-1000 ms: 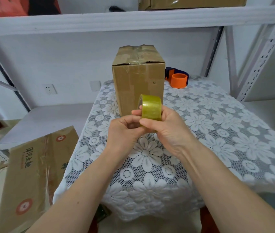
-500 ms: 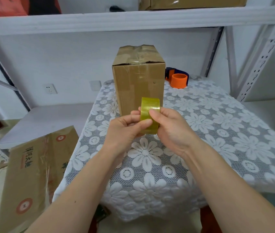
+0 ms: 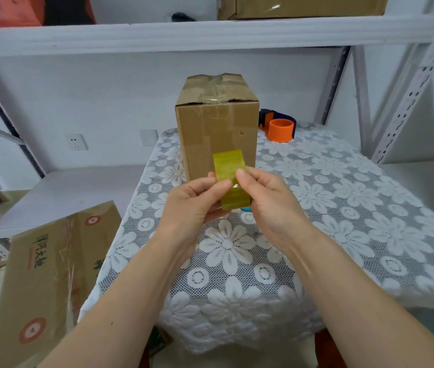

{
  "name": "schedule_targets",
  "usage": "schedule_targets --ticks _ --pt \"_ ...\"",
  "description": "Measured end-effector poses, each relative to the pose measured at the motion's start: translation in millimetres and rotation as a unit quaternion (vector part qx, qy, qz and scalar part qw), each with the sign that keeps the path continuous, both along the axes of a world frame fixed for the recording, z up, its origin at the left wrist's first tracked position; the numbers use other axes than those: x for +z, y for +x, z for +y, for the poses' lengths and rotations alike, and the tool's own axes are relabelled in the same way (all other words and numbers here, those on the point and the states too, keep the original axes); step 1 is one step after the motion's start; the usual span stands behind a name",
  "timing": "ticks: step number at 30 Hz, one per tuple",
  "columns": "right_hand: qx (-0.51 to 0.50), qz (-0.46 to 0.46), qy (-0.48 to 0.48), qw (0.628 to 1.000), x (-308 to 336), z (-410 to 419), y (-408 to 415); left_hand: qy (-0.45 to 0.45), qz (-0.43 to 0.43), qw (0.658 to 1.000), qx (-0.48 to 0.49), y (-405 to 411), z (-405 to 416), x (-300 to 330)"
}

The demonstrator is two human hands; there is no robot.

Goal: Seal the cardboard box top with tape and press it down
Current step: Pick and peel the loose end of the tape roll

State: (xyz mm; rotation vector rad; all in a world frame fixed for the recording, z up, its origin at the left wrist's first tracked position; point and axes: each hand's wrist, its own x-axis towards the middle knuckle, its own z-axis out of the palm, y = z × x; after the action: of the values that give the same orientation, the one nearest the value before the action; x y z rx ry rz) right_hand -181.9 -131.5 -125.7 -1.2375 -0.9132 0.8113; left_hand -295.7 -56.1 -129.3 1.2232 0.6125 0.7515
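A tall brown cardboard box (image 3: 217,128) stands upright at the table's far side, its top flaps shut under shiny clear tape. In front of it I hold a yellowish roll of tape (image 3: 230,176) with both hands, just above the tablecloth. My left hand (image 3: 194,203) grips the roll from the left, thumb on its face. My right hand (image 3: 266,203) holds it from the right, thumb and forefinger pinching at the tape's surface. The roll hides a low part of the box's front.
The table wears a white lace flower cloth (image 3: 316,235). An orange and blue tape dispenser (image 3: 279,127) sits behind the box to the right. A flattened printed carton (image 3: 43,274) leans at the lower left. White metal shelving (image 3: 210,33) surrounds the table.
The roll has turned in my hands, from facing me broadly to more edge-on. My right thumb has moved onto the tape's face. The box has not moved.
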Motion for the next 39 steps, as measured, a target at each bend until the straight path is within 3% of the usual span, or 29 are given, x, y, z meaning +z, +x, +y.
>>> schedule_targets --ticks 3,6,18,31,39 --pt "-0.038 0.029 0.009 0.999 0.9 -0.8 -1.4 0.053 0.009 0.998 -0.033 -0.4 -2.3 -0.5" --pt "-0.05 0.046 0.004 0.998 -0.6 -0.9 -1.7 0.05 0.015 0.999 -0.01 1.1 -4.5 -2.6" --pt "0.047 -0.069 0.004 0.996 -5.2 -4.4 -6.5 -0.034 0.019 0.997 0.062 1.7 0.2 -2.6" --pt "-0.046 0.041 0.002 0.998 -1.7 -5.3 -2.1 0.135 0.028 0.99 -0.012 2.7 -7.2 -4.0" --pt "0.02 -0.101 -0.002 0.995 -2.1 -10.1 -8.8 -0.055 -0.005 0.998 0.018 4.4 -3.2 2.1"
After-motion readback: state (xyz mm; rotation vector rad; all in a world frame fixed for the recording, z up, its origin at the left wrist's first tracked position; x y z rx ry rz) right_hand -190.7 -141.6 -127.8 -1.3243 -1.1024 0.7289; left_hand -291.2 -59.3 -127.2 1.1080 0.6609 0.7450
